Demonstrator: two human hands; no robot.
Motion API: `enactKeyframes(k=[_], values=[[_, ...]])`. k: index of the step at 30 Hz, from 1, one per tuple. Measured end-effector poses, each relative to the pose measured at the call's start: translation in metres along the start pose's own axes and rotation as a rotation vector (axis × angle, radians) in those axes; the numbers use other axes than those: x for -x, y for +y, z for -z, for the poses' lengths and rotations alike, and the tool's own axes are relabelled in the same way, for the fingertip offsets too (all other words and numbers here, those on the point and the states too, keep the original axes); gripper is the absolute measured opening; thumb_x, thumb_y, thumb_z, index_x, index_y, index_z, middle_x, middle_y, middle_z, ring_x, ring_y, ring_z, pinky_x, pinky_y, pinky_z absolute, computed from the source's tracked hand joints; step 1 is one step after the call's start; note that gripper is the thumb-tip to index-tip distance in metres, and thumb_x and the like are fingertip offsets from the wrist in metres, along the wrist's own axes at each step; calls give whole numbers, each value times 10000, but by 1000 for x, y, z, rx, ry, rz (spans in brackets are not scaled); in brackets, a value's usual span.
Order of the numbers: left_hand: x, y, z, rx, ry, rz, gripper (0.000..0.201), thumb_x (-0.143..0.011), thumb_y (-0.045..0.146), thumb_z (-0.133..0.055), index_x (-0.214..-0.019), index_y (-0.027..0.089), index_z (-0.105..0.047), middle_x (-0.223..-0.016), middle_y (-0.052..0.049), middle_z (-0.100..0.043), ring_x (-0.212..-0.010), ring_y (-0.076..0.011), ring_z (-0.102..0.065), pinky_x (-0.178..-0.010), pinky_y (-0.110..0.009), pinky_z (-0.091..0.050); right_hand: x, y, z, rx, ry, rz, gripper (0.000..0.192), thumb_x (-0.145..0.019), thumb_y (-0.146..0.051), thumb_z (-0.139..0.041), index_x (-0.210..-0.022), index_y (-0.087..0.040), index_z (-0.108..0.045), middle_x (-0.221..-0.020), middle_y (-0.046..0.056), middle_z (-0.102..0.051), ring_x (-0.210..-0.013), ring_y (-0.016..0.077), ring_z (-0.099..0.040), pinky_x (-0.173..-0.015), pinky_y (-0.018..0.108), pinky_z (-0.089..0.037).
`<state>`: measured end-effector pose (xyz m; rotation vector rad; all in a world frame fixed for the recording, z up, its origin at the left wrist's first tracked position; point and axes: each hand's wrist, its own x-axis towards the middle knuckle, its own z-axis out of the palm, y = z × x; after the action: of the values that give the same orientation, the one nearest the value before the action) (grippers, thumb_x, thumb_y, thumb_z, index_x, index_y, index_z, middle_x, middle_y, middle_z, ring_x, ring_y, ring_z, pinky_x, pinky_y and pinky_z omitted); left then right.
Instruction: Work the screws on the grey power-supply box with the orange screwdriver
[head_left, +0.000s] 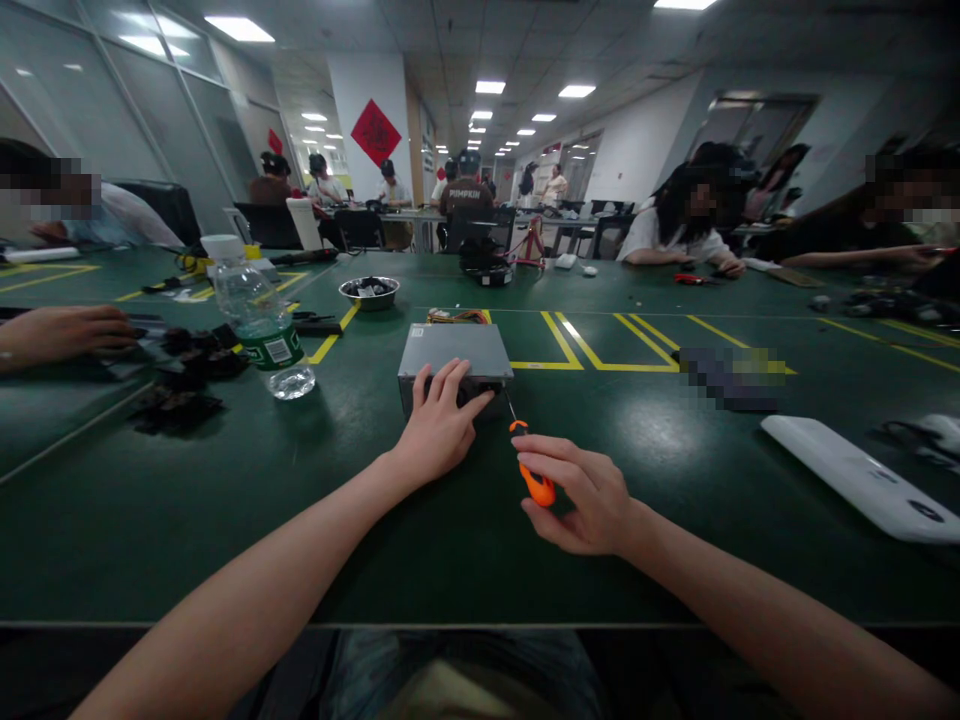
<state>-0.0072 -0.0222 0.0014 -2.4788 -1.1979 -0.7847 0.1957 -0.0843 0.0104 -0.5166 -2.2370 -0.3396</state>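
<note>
A grey metal box [455, 350], like a computer power supply, lies on the green table [450, 540] straight ahead of me. My left hand [439, 425] rests against its near face with the fingers spread over the edge. My right hand [581, 500] grips an orange-handled screwdriver [534, 478]. Its thin shaft points up and left to the box's near right corner. Coloured wires [457, 316] stick out behind the box.
A water bottle [259, 320] stands to the left beside black parts [187, 375]. A metal bowl [368, 291] sits further back. A white flat device [855, 475] lies at the right. Another person's hand [71, 332] rests at the far left; several people sit around.
</note>
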Motion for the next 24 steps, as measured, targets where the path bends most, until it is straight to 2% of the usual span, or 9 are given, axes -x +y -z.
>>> enactKeyframes(k=[3,6,8,11,14,17,21,24], values=[[0,0,0,3,-2,-5,458,-746,109,-513,-1180,250,-540,-1384,-121,-299,-1303,-310,-234,-1057,-542,-123,0,-1,1,94,-28,28,311,-792,-227,-534,-1096,-176,-490,-1061,130,-593,-833,159,-611,-634,251,-503],[0,0,0,-17,-3,-11,460,-748,115,-508,-1187,248,-533,-1386,-130,-287,-1307,-312,-225,-1052,-546,-131,-1,-1,4,186,-14,49,238,-792,-248,-568,-1021,-192,-539,-1024,120,-590,-684,121,-571,-583,243,-476],[0,0,0,-28,-4,-16,459,-750,114,-503,-1188,247,-531,-1386,-132,-286,-1307,-311,-227,-1051,-544,-136,-1,-1,5,207,4,47,202,-786,-273,-586,-962,-180,-555,-984,117,-590,-662,119,-554,-574,244,-470],[0,0,1,-38,-7,-20,463,-751,108,-501,-1194,240,-527,-1383,-137,-288,-1306,-309,-231,-1054,-541,-136,-1,0,5,200,42,36,169,-795,-255,-570,-939,-168,-551,-970,121,-576,-746,155,-572,-603,263,-483],[1,0,2,-33,-10,-22,469,-750,113,-505,-1200,244,-520,-1386,-129,-286,-1309,-308,-226,-1056,-543,-134,0,2,4,167,61,21,206,-804,-160,-527,-1009,-177,-537,-1059,134,-544,-843,172,-578,-644,272,-495],[1,0,2,-27,-13,-25,476,-747,109,-505,-1202,246,-515,-1389,-129,-283,-1312,-309,-220,-1055,-547,-130,2,4,4,149,46,26,302,-792,-114,-515,-1082,-199,-520,-1138,131,-515,-855,163,-579,-656,271,-501],[1,-1,0,-39,-18,-28,477,-747,111,-506,-1204,248,-510,-1388,-130,-283,-1309,-311,-227,-1048,-554,-128,2,4,4,133,-1,51,344,-802,-119,-458,-1141,-173,-488,-1196,162,-467,-1008,211,-551,-705,295,-517],[1,-1,0,-47,-22,-24,472,-750,115,-505,-1203,246,-513,-1388,-139,-277,-1310,-312,-224,-1050,-549,-123,1,3,2,164,21,22,334,-809,-109,-472,-1131,-195,-490,-1134,134,-492,-951,174,-571,-656,242,-516]])
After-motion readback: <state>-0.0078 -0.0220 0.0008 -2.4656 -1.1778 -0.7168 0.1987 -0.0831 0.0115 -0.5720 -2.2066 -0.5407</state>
